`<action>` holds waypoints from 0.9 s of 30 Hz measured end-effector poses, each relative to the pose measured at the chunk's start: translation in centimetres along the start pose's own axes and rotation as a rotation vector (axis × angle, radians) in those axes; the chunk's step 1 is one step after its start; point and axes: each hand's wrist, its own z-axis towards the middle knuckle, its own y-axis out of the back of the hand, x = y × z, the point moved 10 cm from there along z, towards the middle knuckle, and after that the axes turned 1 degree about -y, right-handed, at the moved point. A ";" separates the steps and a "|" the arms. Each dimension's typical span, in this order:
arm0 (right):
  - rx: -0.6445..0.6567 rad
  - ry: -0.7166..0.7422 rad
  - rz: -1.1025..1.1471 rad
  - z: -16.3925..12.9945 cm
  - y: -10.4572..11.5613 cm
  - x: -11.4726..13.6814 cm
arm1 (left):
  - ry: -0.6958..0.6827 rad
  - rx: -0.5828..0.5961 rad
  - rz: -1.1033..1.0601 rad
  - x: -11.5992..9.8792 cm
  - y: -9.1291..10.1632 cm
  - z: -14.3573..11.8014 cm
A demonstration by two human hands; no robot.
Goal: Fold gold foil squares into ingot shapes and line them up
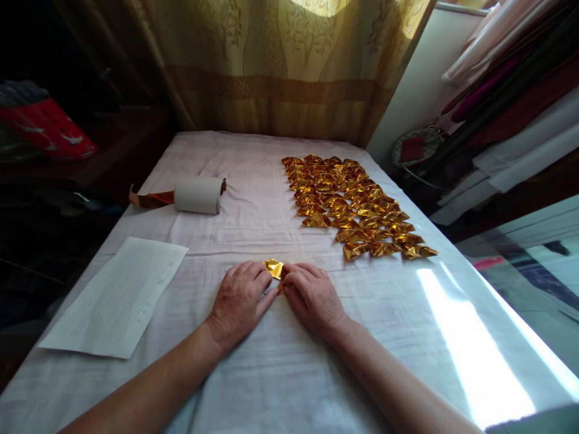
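Observation:
A small piece of shiny gold foil paper (274, 269) lies low over the cloth at the middle of the table, between my two hands. My left hand (242, 296) pinches its left side, fingers bent and thumb pointing right. On the other side my right hand (314, 295) has its fingers closed on the foil's right end. Part of the foil is hidden under the fingertips. Beyond my right hand, folded gold foil ingots (346, 205) stand in several close rows.
At the back left, a pale roll (198, 195) lies on its side with a gold foil strip (154, 199) trailing from it. A printed paper sheet (118, 295) rests left. Behind the table hangs a patterned curtain (271, 84); clothes (520, 120) hang right. A red container (49, 126) stands far left.

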 end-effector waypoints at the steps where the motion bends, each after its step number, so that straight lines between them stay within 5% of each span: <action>1: 0.020 0.021 -0.015 -0.1 -0.1 0.3 | -0.018 0.008 -0.032 0.2 0.0 -0.2; 5: 0.059 0.035 -0.042 -0.3 -0.1 0.6 | -0.144 -0.004 -0.179 1.2 0.8 -0.8; 10: 0.068 0.058 -0.080 -0.2 -0.2 0.8 | -0.138 0.056 -0.322 3.2 1.2 -0.8; 21: 0.094 0.110 -0.173 0.5 -0.2 1.1 | -0.242 0.048 -0.088 3.7 1.2 -0.4; 27: 0.008 0.229 -0.305 0.5 -0.2 1.5 | -0.303 -0.038 0.053 2.0 2.2 -0.2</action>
